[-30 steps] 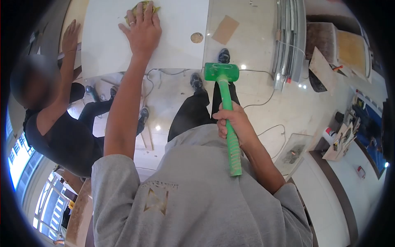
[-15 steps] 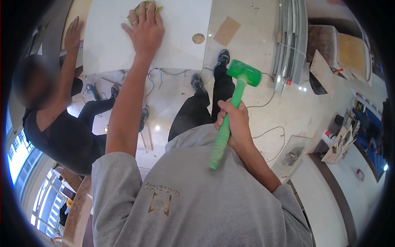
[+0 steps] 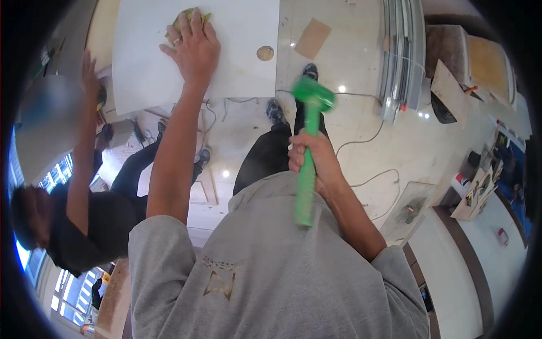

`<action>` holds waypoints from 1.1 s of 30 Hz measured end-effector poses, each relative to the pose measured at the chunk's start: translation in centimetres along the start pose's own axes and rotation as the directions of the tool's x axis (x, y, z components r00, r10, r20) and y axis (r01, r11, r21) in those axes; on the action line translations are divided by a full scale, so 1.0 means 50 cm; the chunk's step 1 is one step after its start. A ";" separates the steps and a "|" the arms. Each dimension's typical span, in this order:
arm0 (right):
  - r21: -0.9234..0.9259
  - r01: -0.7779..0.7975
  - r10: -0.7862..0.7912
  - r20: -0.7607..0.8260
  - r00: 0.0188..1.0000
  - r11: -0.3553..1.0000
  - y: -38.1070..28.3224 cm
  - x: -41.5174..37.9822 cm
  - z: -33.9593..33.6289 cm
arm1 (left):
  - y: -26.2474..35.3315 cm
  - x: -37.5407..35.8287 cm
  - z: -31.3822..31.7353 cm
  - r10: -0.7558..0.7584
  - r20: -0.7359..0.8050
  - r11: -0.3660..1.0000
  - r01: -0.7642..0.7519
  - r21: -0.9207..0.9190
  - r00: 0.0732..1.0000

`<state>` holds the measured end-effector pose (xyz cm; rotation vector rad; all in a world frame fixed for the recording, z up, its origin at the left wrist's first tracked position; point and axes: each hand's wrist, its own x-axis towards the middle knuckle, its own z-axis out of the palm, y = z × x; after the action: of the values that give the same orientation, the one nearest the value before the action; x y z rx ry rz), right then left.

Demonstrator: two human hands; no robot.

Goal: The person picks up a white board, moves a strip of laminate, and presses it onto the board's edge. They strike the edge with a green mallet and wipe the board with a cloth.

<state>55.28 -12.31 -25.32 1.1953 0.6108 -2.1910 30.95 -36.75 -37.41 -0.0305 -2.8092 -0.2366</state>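
Note:
My right hand [image 3: 315, 153] is wrapped round the handle of a green mallet [image 3: 306, 192], held in front of my body. The mallet's head points up toward the board and is smeared by motion. My left hand [image 3: 195, 53] lies flat with its fingers spread on a crumpled yellow-green cloth [image 3: 182, 24]. That cloth rests on a large white board [image 3: 147, 73], and my palm covers part of it. A round hole [image 3: 265, 53] is cut near the board's right edge, with a brownish surface showing in it.
A co-worker [image 3: 101, 217] in dark clothes is at the left, one arm raised beside the board. Cables [image 3: 361, 144] run over the tiled floor. A brown rectangular piece [image 3: 313, 38] lies right of the board, and long metal profiles [image 3: 402, 51] lie beyond it.
The mallet has swung left and stands more upright. My left hand stays on the cloth. The co-worker has moved lower in view, and the whole scene has shifted slightly with my head.

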 end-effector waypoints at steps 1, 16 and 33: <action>-0.054 -0.090 0.095 0.103 0.990 0.994 -0.008 -0.005 -0.011 | 0.000 -0.003 0.002 0.002 -0.006 1.000 -0.002 -0.006 1.000; -0.318 0.200 -0.151 0.173 0.973 0.927 -0.061 0.052 -0.027 | 0.007 0.003 -0.021 -0.035 0.080 0.999 0.031 0.043 0.996; -0.383 0.129 -0.076 0.151 0.986 0.915 -0.086 0.046 0.044 | 0.011 0.010 -0.034 -0.087 0.091 0.992 0.078 0.101 0.992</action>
<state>50.07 -11.13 -25.67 0.8155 1.0187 -2.0791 31.03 -36.51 -35.56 0.0992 -2.9165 -0.1199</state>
